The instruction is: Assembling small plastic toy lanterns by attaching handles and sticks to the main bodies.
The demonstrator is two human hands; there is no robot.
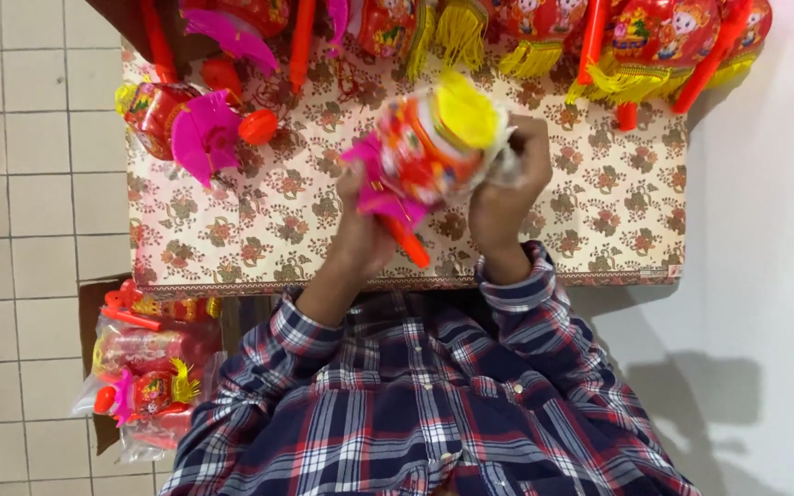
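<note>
Nearest the camera: plaid flannel shirt (433, 395), navy/red/white checks, soft weave, sleeves cuffed at the wrists. Below the table's near-left corner, a clear crinkly plastic bag (144, 377) on the tiled floor (20, 230), stuffed w/ red and pink lantern parts; contents jumbled, hard to sort out.

Both hands are raised over the table's near edge, approx. mid-width. Left hand (360, 234) is closed around the pink frilled base and orange-red stick (406, 241) of a paper lantern (433, 147). Right hand (507, 184) is curled tight on the lantern's other end, fingers wrapped over it. Lantern is drum-shaped, glossy red printed paper, yellow fringe on top; blurred, so print details can't be read.

Table (599, 211) has a floral cloth, beige w/ reddish blooms, braided trim along the near edge.

Toward the far-left corner lies another lantern (185, 124): red body, magenta pleated fan-like paper, orange plastic knob.

Along the far edge, a row of more lanterns (654, 37) w/ yellow tassels and orange-red sticks, cut off by the frame top; count unclear. Right of the table, plain white wall w/ shadow.
</note>
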